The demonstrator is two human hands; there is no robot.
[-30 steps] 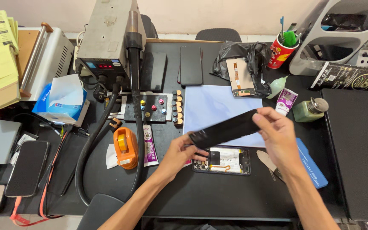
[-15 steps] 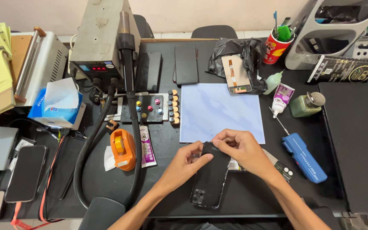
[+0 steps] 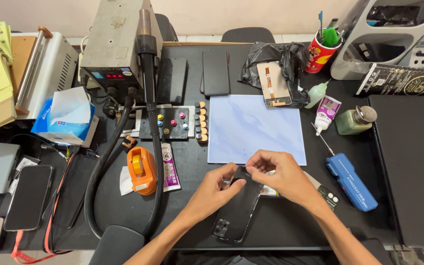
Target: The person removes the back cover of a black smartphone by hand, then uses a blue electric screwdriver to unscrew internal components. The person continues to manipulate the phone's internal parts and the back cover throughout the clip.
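- black phone back cover [image 3: 236, 211] lies tilted at the bench [image 3: 290, 230] front edge, both hands pinching its top end: left hand [image 3: 217, 189], right hand [image 3: 278, 174].
- red cup [image 3: 318, 54] holds tools.

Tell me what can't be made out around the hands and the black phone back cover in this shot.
- Top end of the black back cover, head view: covered by the left hand and right hand.
- What the fingers pinch there: too small to tell.
- Opened phone beneath: mostly hidden by the right hand.
- Laptop: cut off by the right edge.
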